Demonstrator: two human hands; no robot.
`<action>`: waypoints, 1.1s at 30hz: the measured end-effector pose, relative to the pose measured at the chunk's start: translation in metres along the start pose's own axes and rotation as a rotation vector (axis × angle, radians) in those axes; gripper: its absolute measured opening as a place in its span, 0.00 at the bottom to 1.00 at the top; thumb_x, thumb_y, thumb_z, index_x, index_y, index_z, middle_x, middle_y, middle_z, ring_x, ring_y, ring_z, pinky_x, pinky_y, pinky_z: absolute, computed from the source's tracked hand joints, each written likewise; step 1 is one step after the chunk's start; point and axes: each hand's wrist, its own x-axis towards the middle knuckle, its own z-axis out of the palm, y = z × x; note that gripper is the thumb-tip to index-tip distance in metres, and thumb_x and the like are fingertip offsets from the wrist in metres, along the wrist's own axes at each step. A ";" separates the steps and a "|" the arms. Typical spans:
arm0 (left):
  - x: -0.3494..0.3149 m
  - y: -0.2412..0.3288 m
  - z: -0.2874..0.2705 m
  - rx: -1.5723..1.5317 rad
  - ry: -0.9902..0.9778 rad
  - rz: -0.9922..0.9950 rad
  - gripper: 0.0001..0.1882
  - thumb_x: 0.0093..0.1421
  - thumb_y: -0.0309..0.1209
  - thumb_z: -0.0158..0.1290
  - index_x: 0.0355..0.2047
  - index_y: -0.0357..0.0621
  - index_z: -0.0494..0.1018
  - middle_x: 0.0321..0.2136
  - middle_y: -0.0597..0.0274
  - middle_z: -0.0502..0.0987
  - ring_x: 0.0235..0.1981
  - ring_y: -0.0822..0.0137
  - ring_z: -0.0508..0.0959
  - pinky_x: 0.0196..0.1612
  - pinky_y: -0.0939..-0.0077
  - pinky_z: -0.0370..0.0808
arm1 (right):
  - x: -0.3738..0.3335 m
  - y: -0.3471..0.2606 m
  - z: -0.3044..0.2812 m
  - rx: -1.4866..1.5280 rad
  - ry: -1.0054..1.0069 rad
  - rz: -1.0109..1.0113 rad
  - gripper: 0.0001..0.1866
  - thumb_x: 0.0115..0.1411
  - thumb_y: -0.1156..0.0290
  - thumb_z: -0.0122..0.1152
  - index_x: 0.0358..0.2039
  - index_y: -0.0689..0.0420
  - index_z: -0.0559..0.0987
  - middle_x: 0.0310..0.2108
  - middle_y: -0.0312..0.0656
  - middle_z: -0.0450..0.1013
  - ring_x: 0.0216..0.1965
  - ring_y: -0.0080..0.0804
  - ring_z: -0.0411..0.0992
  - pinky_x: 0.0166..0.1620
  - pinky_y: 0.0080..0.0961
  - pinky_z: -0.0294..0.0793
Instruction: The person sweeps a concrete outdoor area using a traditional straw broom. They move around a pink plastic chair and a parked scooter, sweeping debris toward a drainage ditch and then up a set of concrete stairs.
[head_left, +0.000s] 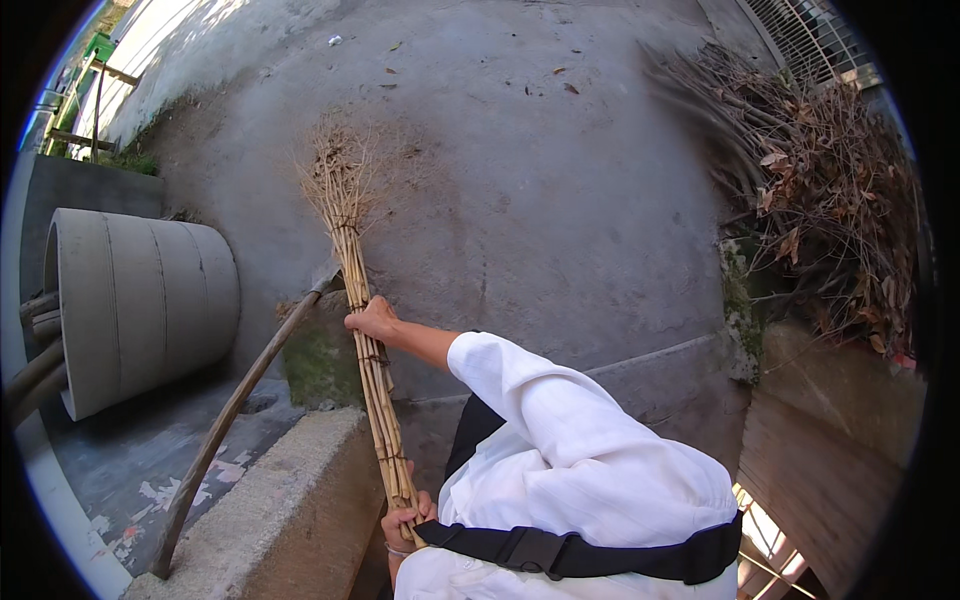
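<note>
A long broom [350, 255] of bundled bamboo stalks, bound at several places, slants from the lower middle toward the upper left. Its bushy twig head [340, 170] is over the concrete ground, among dry bits of debris. My right hand [375, 320] reaches across in a white sleeve, fingers wrapped round the middle of the stalks. Lower down, my left hand [405, 515], with a band at its wrist, grips the butt end close to my body. Just left of the broom, a wooden-handled tool [235, 405] slants with its metal head partly hidden behind the stalks.
A grey concrete cylinder [150, 300] lies on its side at left, with poles inside. A rough concrete ledge [270, 500] runs beside my left hand. Dry branches and leaves [830, 190] are heaped at right, below a metal grille [810, 35]. A few leaves lie on the ground ahead.
</note>
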 end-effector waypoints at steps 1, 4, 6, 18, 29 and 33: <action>-0.010 -0.003 -0.005 -0.026 -0.006 0.040 0.38 0.44 0.29 0.43 0.59 0.51 0.47 0.22 0.57 0.65 0.16 0.67 0.65 0.18 0.76 0.67 | -0.010 -0.010 0.010 -0.011 -0.036 -0.022 0.18 0.34 0.61 0.62 0.15 0.66 0.74 0.20 0.48 0.72 0.25 0.34 0.72 0.32 0.28 0.70; -0.024 0.008 -0.006 0.009 -0.058 0.024 0.39 0.42 0.30 0.44 0.59 0.48 0.48 0.20 0.57 0.64 0.14 0.68 0.65 0.18 0.76 0.66 | -0.018 -0.009 0.015 -0.073 0.084 -0.026 0.20 0.34 0.60 0.61 0.20 0.67 0.74 0.23 0.51 0.72 0.28 0.36 0.72 0.35 0.30 0.70; -0.030 0.028 0.005 0.060 -0.034 -0.033 0.40 0.41 0.30 0.46 0.58 0.45 0.48 0.20 0.57 0.63 0.14 0.69 0.65 0.18 0.78 0.65 | -0.032 -0.021 -0.016 -0.049 0.011 0.037 0.22 0.36 0.60 0.62 0.26 0.68 0.73 0.24 0.49 0.72 0.28 0.36 0.72 0.32 0.33 0.69; 0.100 0.063 0.074 0.388 -0.274 -0.403 0.21 0.44 0.31 0.52 0.39 0.35 0.63 0.17 0.60 0.67 0.12 0.73 0.68 0.08 0.84 0.64 | -0.024 0.093 -0.233 0.753 0.570 0.190 0.07 0.42 0.72 0.56 0.18 0.59 0.67 0.15 0.40 0.64 0.16 0.33 0.66 0.20 0.32 0.70; 0.170 -0.006 0.190 0.367 -0.071 -0.448 0.10 0.46 0.34 0.48 0.21 0.39 0.67 0.14 0.62 0.69 0.11 0.75 0.68 0.08 0.86 0.61 | 0.078 0.171 -0.347 0.857 0.484 0.446 0.07 0.43 0.73 0.53 0.23 0.57 0.65 0.18 0.40 0.60 0.17 0.35 0.64 0.20 0.37 0.69; 0.130 -0.019 0.243 0.328 0.035 -0.241 0.13 0.46 0.31 0.48 0.31 0.35 0.64 0.17 0.61 0.67 0.14 0.73 0.68 0.10 0.85 0.63 | 0.045 0.036 -0.319 0.609 0.258 0.276 0.08 0.43 0.72 0.59 0.21 0.59 0.69 0.18 0.38 0.65 0.18 0.30 0.66 0.21 0.27 0.68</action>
